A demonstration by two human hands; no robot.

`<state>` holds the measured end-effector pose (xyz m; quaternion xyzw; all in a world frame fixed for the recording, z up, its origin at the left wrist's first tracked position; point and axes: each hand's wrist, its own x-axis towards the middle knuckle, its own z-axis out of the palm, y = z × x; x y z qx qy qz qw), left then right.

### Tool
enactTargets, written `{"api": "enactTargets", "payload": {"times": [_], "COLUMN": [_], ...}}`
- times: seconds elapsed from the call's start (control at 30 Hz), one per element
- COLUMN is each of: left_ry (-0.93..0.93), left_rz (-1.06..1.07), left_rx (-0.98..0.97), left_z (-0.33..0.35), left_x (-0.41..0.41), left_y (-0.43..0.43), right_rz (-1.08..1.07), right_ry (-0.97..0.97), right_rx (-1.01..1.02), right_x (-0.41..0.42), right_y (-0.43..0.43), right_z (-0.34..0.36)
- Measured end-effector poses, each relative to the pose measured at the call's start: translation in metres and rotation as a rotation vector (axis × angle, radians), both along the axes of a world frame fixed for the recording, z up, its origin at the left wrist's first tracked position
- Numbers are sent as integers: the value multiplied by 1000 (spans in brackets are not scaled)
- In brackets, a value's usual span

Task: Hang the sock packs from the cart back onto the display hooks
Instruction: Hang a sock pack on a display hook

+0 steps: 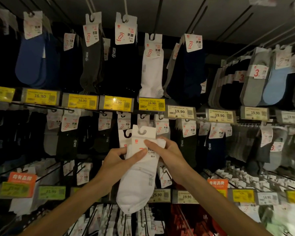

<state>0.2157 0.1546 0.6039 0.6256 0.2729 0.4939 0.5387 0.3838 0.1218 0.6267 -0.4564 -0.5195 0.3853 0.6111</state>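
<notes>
left hand [121,160] raised, grip pinching white sock pack [138,181] | right hand [167,150] raised, grip pinching same pack's top

Dim shop display wall [177,14]: rows of yellow price labels [151,104], paler labels [179,111] at right, orange signs [22,178] lower down.

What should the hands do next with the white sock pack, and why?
Probably raise the white sock pack a little and slide its hanger tab onto the hook just above. The left hand and right hand both grip the pack, and the tab seems free of any hook.
</notes>
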Motion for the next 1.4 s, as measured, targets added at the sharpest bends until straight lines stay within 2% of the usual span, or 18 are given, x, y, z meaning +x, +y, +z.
{"api": "enactTargets", "payload": {"times": [0.1,0.27,0.43,0.7,1.4], "left_ry": [28,95,122,82,130], "left_rz": [15,-46,-176,-70,3], "left_rx": [-7,-81,-149,-47,-96], "left_z": [3,7,14,32,50], "left_x": [0,-4,-3,4,22], "left_y": [2,6,5,8,37], "right_rz": [-28,3,-143,-146,-193], "right_ry": [21,220,296,352,456], "right_rx": [14,90,74,53,12], "right_x": [0,0,-6,1,2], "right_y": [1,6,21,37,65], "right_z": [3,20,30,42,59]}}
